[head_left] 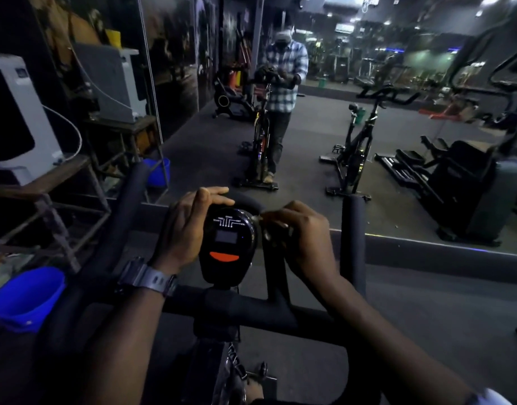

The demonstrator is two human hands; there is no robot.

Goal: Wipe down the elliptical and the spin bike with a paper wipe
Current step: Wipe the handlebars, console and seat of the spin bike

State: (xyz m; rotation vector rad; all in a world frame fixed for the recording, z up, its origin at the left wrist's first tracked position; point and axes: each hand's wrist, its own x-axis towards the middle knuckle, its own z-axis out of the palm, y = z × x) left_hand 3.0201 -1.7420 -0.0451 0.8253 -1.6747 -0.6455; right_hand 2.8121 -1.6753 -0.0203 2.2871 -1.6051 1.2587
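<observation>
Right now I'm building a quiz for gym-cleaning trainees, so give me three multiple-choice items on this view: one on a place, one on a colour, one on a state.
1. Where does the left hand rest?
A. On the top left edge of the spin bike's console
B. On the blue bucket
C. On the right upright handlebar grip

2. What colour is the curved button low on the console?
A. Green
B. Orange-red
C. White

3. What is the right hand doing?
A. Hanging idle
B. Lying flat on the floor
C. Pinching a small crumpled paper wipe at the console's right edge

Answers:
1 A, its fingers curl over the console's top left edge.
2 B, the button below the small screen shows orange-red.
3 C, the curled fingers hold a pale wad beside the console's right edge.
</observation>
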